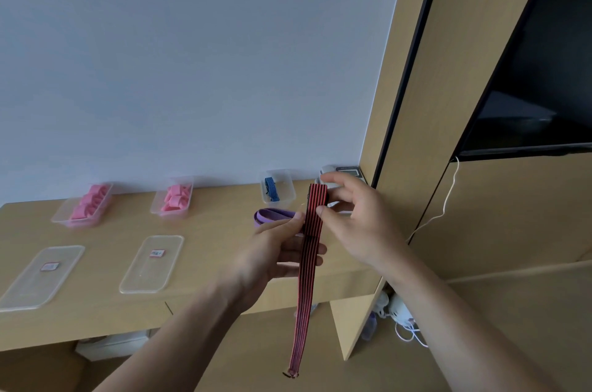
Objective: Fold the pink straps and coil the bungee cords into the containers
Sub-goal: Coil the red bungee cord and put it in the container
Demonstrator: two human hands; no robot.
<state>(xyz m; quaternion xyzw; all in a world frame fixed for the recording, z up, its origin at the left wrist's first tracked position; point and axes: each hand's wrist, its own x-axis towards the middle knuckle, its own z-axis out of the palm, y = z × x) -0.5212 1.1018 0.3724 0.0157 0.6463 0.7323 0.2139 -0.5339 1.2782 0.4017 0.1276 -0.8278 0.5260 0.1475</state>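
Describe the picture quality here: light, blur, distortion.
Head view: soft, even light, no hard shadows; wide-angle bend tilts the wooden panel; lid labels too blurred to read; dark screen shows a faint reflection; red striped cord fairly sharp.

Pale wall (192, 55) is filling most of the view, light wood desk (102, 311) is running along it, dark screen (544, 71) is hanging on the right.

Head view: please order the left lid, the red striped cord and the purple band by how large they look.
1. left lid, widest area; the red striped cord is longer and nearer, so unsure.
2. red striped cord.
3. purple band, clearly smallest.
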